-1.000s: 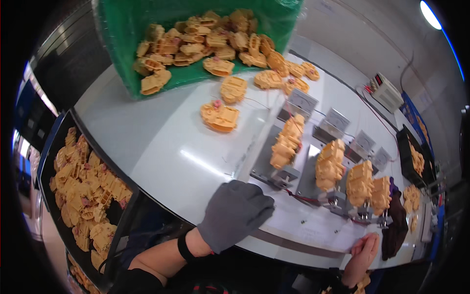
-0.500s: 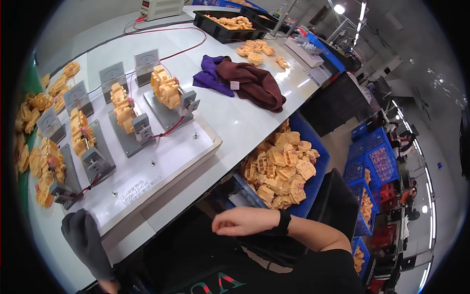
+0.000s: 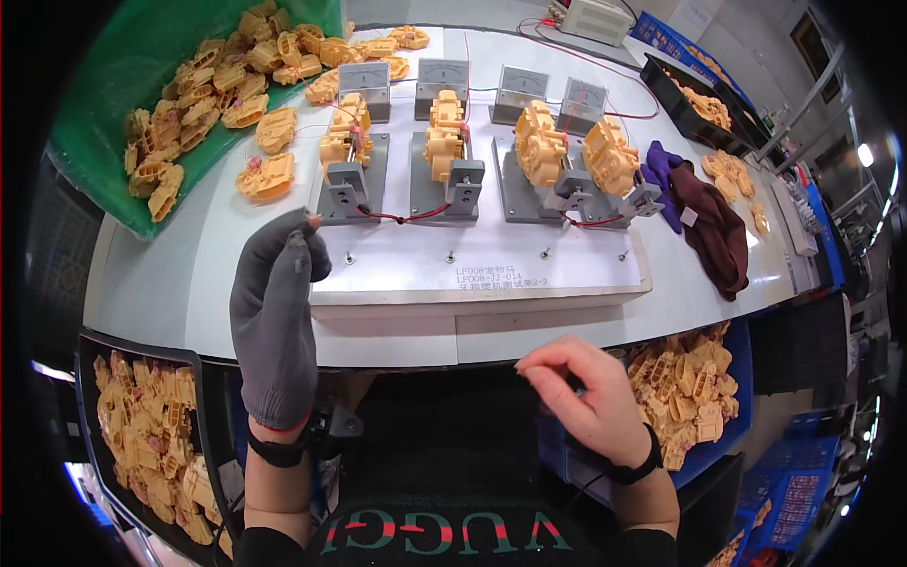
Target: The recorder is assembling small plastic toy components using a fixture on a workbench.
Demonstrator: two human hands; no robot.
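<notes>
From the head camera, we look down on a white bench (image 3: pixel 378 342) that spans the middle and upper part of the view. At nine o'clock is our left hand (image 3: pixel 276 312), in a grey glove; its fingers are bent in and drawn together, with the thumb against them. It is raised just beside the near left corner of a white board (image 3: pixel 397 270), and we cannot tell whether the two touch. At four o'clock our bare right hand (image 3: pixel 590 397) hovers in front of the bench's near edge, its fingers loosely curled and released. On the board, from eleven to two o'clock, four cream plastic housings (image 3: pixel 442 142) stand in a row, mounted on grey metal stands (image 3: pixel 350 187) joined in pairs by red and black wires (image 3: pixel 401 220). Behind them stand four dial meters (image 3: pixel 365 87). Toward ten o'clock, a green-lined container (image 3: pixel 90 151) holds a heap of similar housings, and two loose ones (image 3: pixel 265 178) lie between it and the board. At eight o'clock is a black tray (image 3: pixel 142 345) piled with more; at four o'clock, just past our right hand, a blue bin (image 3: pixel 744 378) is heaped likewise. Between two and three o'clock, a purple cloth (image 3: pixel 659 170) and a brown cloth (image 3: pixel 713 231) lie crumpled together on the bench.
</notes>
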